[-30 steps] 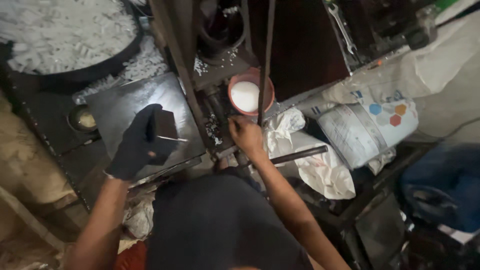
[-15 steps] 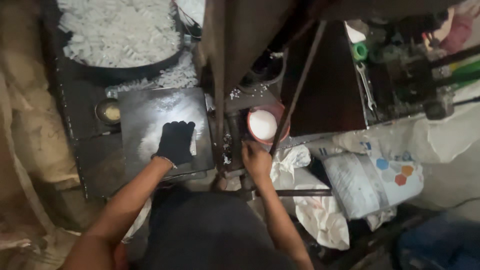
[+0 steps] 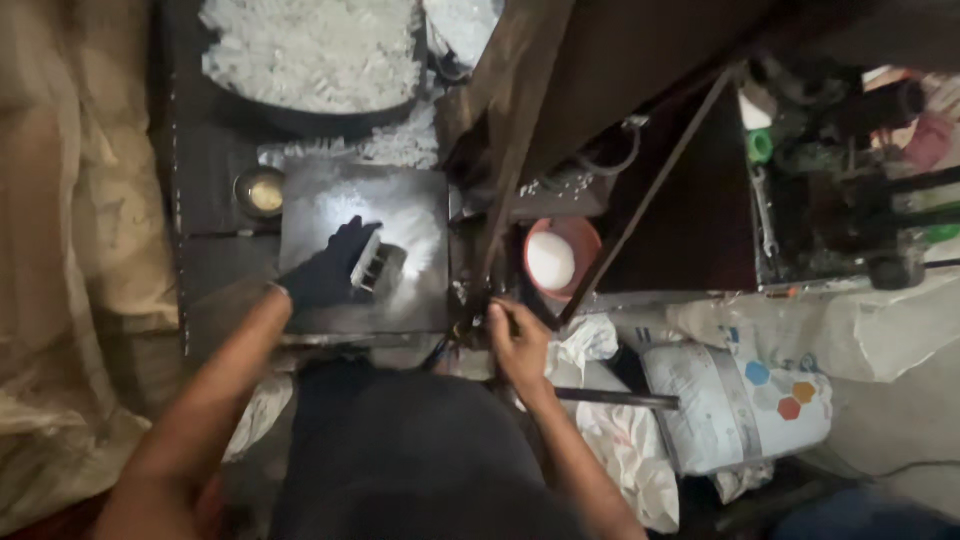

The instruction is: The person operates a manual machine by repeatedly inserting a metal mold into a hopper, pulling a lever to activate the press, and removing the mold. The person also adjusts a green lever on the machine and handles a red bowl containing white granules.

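1. The metal plate [image 3: 400, 290] is the landmark; the left hand [image 3: 325, 275] rests on it, holding a small block [image 3: 372, 263].
2. A pan of pieces [image 3: 310, 60] lies behind the plate.
3. A small cup [image 3: 262, 192] sits at its left rear corner.
4. A bowl [image 3: 560, 255] sits right of the plate.
5. The right hand [image 3: 518, 345] is at its right front corner.
6. A sack [image 3: 735, 405] lies farther right.

Left hand [image 3: 325, 275] in dark matt knit glove; fingers [image 3: 350, 240] on small ridged metal block [image 3: 377, 265], dull grey. Beneath fingers, steel plate [image 3: 420, 300], worn, powder-dusted, faint sheen. Beyond fingertips, dark pan [image 3: 300, 118] of white chalky pieces, rough. Right hand [image 3: 520, 345] bare, fingers [image 3: 500, 315] at dark greasy metal frame [image 3: 510, 190]. Just past these fingers, orange plastic bowl [image 3: 588, 240], smooth, white powder inside. Beside wrist, woven plastic sack [image 3: 730, 410], slight gloss; crumpled white cloth [image 3: 575, 345].
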